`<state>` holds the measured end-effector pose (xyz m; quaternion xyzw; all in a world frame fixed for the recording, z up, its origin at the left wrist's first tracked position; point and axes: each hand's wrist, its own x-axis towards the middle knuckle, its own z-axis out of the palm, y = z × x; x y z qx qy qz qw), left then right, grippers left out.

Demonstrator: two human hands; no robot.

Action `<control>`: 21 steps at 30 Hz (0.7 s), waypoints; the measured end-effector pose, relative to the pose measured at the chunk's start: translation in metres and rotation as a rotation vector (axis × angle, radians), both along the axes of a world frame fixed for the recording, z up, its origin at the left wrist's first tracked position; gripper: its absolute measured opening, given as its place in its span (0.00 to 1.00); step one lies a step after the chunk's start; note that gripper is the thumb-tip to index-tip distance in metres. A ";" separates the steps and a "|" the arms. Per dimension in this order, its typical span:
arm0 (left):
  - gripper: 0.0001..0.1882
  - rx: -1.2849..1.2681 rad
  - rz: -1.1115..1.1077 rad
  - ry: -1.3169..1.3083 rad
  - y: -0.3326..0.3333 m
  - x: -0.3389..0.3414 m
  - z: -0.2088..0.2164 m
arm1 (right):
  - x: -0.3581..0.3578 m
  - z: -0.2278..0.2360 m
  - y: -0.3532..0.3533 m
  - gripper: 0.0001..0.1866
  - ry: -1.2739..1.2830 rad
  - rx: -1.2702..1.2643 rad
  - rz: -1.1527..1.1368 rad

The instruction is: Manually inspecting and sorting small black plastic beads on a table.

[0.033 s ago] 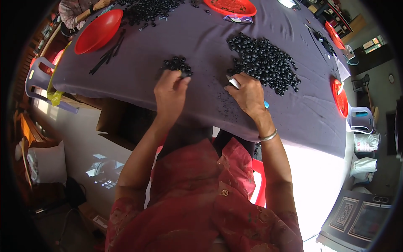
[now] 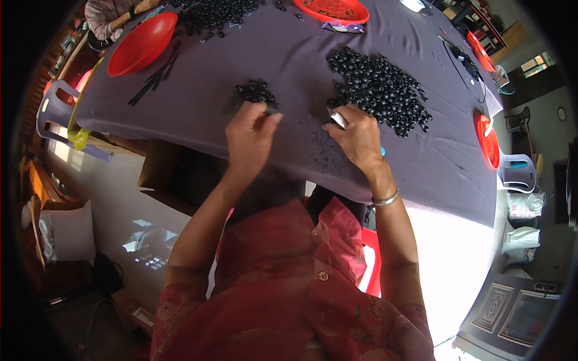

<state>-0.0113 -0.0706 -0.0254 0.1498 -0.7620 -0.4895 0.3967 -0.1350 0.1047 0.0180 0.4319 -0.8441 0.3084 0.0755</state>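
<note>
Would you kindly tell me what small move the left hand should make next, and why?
Probably ease the left hand toward the silver tool in the right hand: the hands are apart, the left is beside the small pile of black pieces, and dark crumbs lie near the tool. Blur hides whether the left hand holds anything.

On my left I see an open brown box (image 2: 154,171) by the table (image 2: 180,111) and a white cushion (image 2: 71,231) farther out, while on my right a black cable (image 2: 462,55) lies near a lilac chair (image 2: 524,179), white sacks (image 2: 525,204) and a dark door (image 2: 512,313).
</note>
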 end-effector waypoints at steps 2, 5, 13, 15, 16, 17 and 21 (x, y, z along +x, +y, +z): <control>0.06 0.462 -0.413 -0.046 0.021 0.008 0.013 | 0.017 0.016 0.002 0.11 -0.136 -0.089 0.062; 0.09 0.816 -0.553 -0.148 0.039 0.010 0.030 | 0.039 0.024 0.005 0.13 -0.331 -0.254 0.150; 0.08 1.196 -1.018 -0.054 0.047 0.012 0.026 | 0.054 0.030 0.024 0.14 -0.425 -0.370 0.264; 0.09 1.151 -1.022 -0.076 0.046 0.012 0.026 | 0.054 0.027 0.028 0.14 -0.510 -0.404 0.282; 0.10 1.105 -1.029 -0.089 0.045 0.012 0.026 | 0.053 0.022 0.029 0.14 -0.515 -0.424 0.314; 0.10 1.106 -1.029 -0.097 0.044 0.012 0.026 | 0.052 0.019 0.029 0.14 -0.518 -0.444 0.346; 0.09 1.148 -1.049 -0.118 0.043 0.012 0.024 | 0.053 0.021 0.031 0.12 -0.450 -0.439 0.337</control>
